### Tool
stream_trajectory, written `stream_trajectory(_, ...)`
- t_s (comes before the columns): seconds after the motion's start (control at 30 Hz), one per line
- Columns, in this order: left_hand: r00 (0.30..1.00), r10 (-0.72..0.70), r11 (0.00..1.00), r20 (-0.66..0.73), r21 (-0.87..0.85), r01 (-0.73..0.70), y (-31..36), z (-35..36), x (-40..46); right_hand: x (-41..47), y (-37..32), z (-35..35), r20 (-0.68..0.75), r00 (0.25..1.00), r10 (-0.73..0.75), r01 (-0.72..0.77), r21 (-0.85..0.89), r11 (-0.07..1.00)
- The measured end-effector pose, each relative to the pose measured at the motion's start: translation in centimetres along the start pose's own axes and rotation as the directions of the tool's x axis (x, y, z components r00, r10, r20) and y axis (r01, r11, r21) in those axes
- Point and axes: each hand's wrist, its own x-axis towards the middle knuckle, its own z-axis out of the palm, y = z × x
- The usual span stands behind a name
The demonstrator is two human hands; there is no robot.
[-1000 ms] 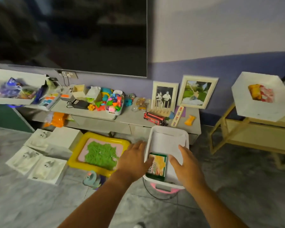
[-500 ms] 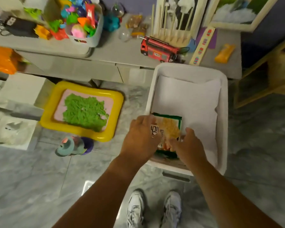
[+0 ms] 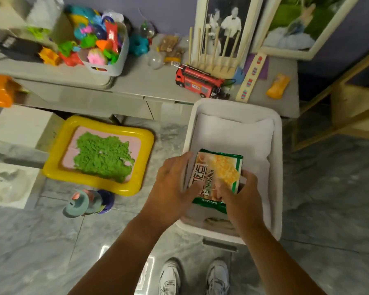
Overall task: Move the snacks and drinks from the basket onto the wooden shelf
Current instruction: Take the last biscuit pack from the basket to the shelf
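Observation:
A white basket (image 3: 277,167) lined with white paper stands on the floor in front of my feet. Over its near left part is a green and orange snack packet (image 3: 218,170), tilted up. My left hand (image 3: 170,188) grips the packet's left edge, thumb on its front. My right hand (image 3: 241,196) grips its lower right corner from the near side. Part of the wooden shelf (image 3: 347,103) shows at the right edge, beyond the basket.
A grey low cabinet (image 3: 136,84) runs across the top with a toy bin (image 3: 102,45), a red fire truck (image 3: 198,83) and photo frames. A yellow tray of green sand (image 3: 98,154) lies on the floor left of the basket, a small toy (image 3: 87,202) near it.
The camera has tilted down toward the basket. Both hands have closed on the snack packet and raised its far end off the basket's liner.

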Motion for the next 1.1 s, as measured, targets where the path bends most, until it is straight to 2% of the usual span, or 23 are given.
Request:
stream_trajectory(0.07, 0.997, -0.012, 0.993, 0.074, -0.117, 0.021, 2.5, -1.8, 0.5, -1.0, -3.3, -2.4, -0.024, 0.994, -0.107, 0.109, 0.071, 0.992)
stream_trajectory(0.13, 0.992, 0.037, 0.978, 0.122, -0.206, -0.011, 6.3, -3.9, 1.1, -2.1, -7.6, -5.1, -0.010, 0.978, -0.207, 0.207, 0.134, 0.969)
stream_trajectory(0.23, 0.984, 0.174, 0.971, 0.032, -0.171, -0.166, 13.2, -7.9, 1.3, -3.9, -14.7, -9.1, 0.009, 0.940, -0.342, 0.335, 0.179, 0.925)
stream_trajectory(0.33, 0.960, 0.271, 0.950, -0.072, -0.143, -0.279, 19.5, -12.2, 0.7, -6.7, -21.2, -12.9, -0.029, 0.890, -0.455, 0.455, 0.118, 0.883)
stream_trajectory(0.47, 0.918, 0.389, 0.911, -0.077, -0.118, -0.396, 27.6, -16.9, -2.8, -12.0, -27.5, -18.1, -0.081, 0.823, -0.562, 0.558, -0.068, 0.827)
stream_trajectory(0.53, 0.895, 0.442, 0.889, -0.065, -0.100, -0.447, 31.1, -18.5, -4.8, -14.9, -29.4, -20.7, -0.117, 0.802, -0.586, 0.571, -0.138, 0.809)
stream_trajectory(0.73, 0.849, 0.528, 0.849, -0.027, 0.029, -0.528, 41.6, -19.1, -8.7, -19.8, -32.7, -29.0, -0.218, 0.760, -0.612, 0.582, -0.191, 0.790)
stream_trajectory(0.87, 0.832, 0.554, 0.831, -0.012, 0.070, -0.552, 47.8, -16.5, -8.5, -19.9, -33.4, -35.2, -0.282, 0.734, -0.618, 0.588, -0.191, 0.786)
stream_trajectory(1.1, 0.817, 0.575, 0.816, 0.047, 0.043, -0.577, 56.6, -7.6, -6.7, -18.7, -31.2, -47.8, -0.304, 0.748, -0.590, 0.541, -0.236, 0.807)
